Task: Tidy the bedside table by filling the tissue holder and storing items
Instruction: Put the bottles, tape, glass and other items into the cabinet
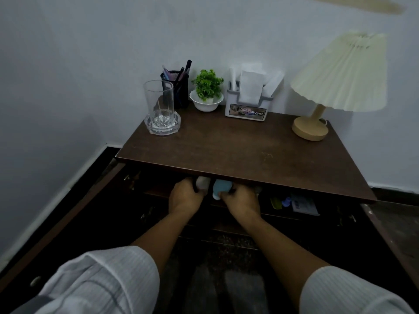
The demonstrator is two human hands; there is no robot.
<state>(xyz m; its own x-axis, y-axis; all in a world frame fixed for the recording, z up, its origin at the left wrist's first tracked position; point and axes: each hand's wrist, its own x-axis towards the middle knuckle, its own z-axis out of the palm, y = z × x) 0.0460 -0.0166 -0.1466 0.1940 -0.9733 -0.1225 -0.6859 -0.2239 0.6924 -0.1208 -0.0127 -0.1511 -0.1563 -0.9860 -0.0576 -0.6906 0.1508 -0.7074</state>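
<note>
Left hand grips a pale rounded item, right hand a light-blue one, inside the open drawer. I fear both could snag under the tabletop's near edge. The filled tissue holder stands far.

Tabletop dark matt wood; tumbler clear glass; pen cup black mesh; lampshade pleated cloth; tissues white paper.

Dark wooden table against the wall. Along its back edge, left to right: a dish holding an upright glass, pen cup, plant in a bowl, tissue holder, lamp
</note>
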